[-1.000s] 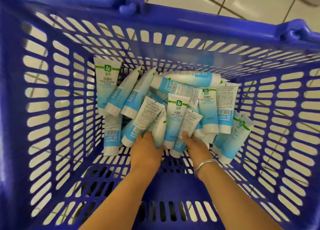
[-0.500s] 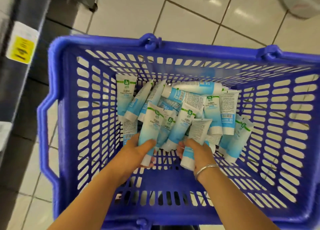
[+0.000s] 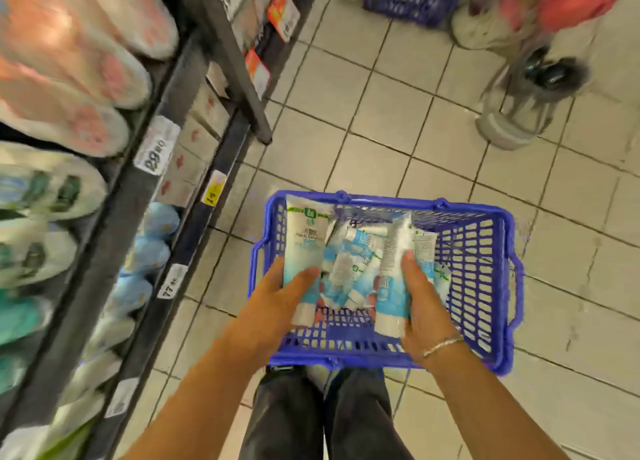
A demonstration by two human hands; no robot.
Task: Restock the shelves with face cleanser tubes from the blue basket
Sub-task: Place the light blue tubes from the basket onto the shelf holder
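Both hands have lifted out of the pile, left hand (image 3: 277, 307) clamped on a white-and-blue plastic cleanser tube (image 3: 304, 252), right hand (image 3: 420, 304) gripping more tubes (image 3: 393, 272) above the blue slotted plastic basket (image 3: 485, 286) on the floor, so shelving at the left shelves (image 3: 145, 224) likely comes next.

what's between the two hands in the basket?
In the head view, loose face cleanser tubes on the blue basket floor lie between left hand and right hand.

Shelf goods (image 3: 62, 89) blurred, labels unreadable
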